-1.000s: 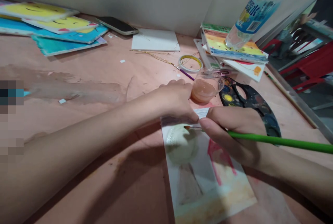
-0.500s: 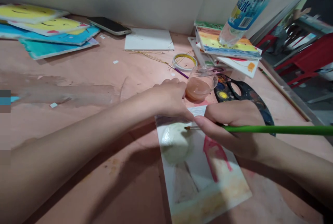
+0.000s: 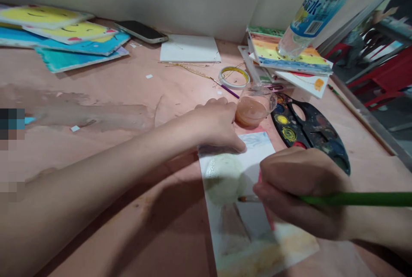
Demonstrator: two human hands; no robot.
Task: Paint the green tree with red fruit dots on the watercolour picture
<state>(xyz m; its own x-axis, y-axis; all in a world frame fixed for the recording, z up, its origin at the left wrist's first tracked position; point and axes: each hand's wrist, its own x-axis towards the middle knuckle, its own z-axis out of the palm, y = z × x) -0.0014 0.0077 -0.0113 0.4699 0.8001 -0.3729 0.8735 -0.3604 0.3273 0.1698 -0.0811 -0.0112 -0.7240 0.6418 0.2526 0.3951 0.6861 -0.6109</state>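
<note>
My right hand (image 3: 302, 187) pinches a green-handled paintbrush (image 3: 357, 199). The brush's tip meets the painting (image 3: 254, 221) at the lower right rim of a pale green round shape, above a grey-brown trunk-like patch. Part of a red painted stroke is covered by my right hand. Across the painting's upper left edge lies my left hand (image 3: 219, 122), thumb stretched out on the surface; its other fingers reach past the edge and are partly hidden. Close beyond is a clear cup (image 3: 252, 112) of brownish water. A black paint palette (image 3: 317, 127) lies behind my right hand.
Yellow and blue painted boards (image 3: 86, 56) lie back left, beside a phone (image 3: 141, 31) and a white board (image 3: 189, 49). A tape roll (image 3: 234, 77) and purple brush (image 3: 230, 91) sit mid-table. A bottle (image 3: 312, 15) stands on stacked paintings (image 3: 286, 60). Red chairs (image 3: 386, 75) are beyond the table.
My right hand and the paintbrush have moved down, from the top right of the green round shape to its lower right rim. My left hand keeps its place on the painting.
</note>
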